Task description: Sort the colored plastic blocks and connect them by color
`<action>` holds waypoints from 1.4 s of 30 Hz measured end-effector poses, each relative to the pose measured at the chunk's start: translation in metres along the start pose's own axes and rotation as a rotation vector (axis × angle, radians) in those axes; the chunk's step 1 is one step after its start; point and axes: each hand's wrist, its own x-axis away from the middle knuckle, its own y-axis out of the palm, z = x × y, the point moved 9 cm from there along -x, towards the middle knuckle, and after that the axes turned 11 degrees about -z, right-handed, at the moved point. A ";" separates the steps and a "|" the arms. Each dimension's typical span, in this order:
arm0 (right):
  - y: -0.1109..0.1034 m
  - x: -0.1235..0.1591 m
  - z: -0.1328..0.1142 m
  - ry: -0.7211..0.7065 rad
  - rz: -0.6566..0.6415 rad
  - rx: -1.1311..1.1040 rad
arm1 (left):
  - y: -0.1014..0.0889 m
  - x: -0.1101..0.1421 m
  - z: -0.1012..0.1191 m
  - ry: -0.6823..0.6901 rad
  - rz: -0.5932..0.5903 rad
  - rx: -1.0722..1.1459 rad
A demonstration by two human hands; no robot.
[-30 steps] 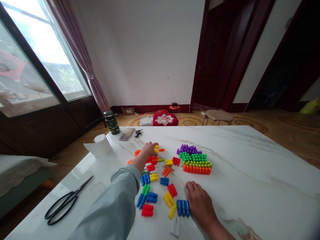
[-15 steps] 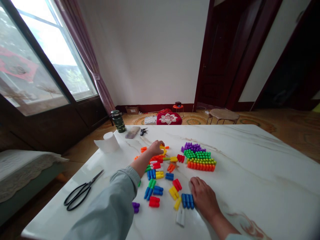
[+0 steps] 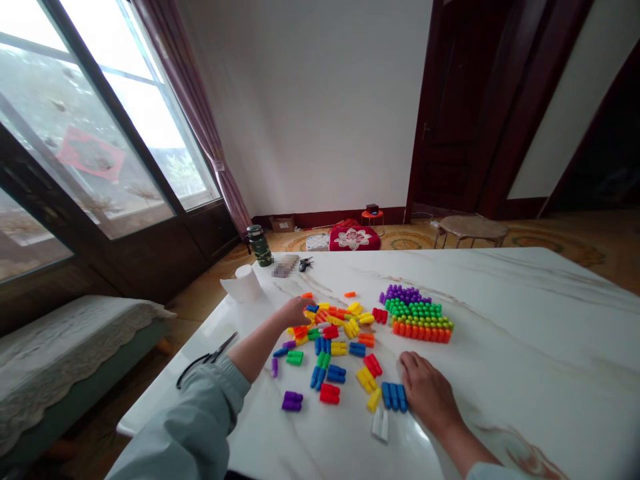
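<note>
My left hand (image 3: 294, 312) reaches over the far left of a pile of coloured plastic bullet-shaped blocks. Its fingers and thumb are curved and apart, around a small blue block (image 3: 312, 309); contact is unclear. Yellow blocks (image 3: 351, 327) and red blocks (image 3: 331, 332) lie just right of it. My right hand (image 3: 425, 385) lies palm down on the table, fingers loosely stretched and holding nothing, beside a joined row of blue blocks (image 3: 395, 397). Beyond it stand tidy rows of orange blocks (image 3: 421, 331), green blocks (image 3: 413, 309) and purple blocks (image 3: 404, 294).
Black-handled scissors (image 3: 207, 360) lie on the left of the white marble table (image 3: 540, 333), partly behind my left sleeve. A paper roll (image 3: 245, 283), a camouflage flask (image 3: 259, 245) and keys (image 3: 305, 265) stand or lie at the far left. Beyond is a round stool (image 3: 473, 228).
The view has turned left. My left hand has drawn back leftward from the yellow blocks, which now lie uncovered in the pile. My right hand stays beside the blue row.
</note>
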 end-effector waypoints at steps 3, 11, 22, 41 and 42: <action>0.000 0.000 0.000 0.000 -0.001 0.005 | 0.016 0.002 -0.007 -0.026 0.040 -0.041; 0.001 -0.001 0.000 0.001 -0.002 0.010 | 0.032 -0.006 -0.002 -0.030 0.208 0.014; -0.002 -0.001 -0.001 0.009 0.004 0.013 | 0.021 -0.009 -0.001 0.047 0.314 0.114; -0.003 -0.003 -0.001 0.069 -0.096 -0.005 | 0.031 0.017 0.078 0.363 0.304 0.179; -0.003 -0.003 0.000 0.069 -0.097 -0.006 | 0.034 0.023 0.081 0.387 0.307 0.225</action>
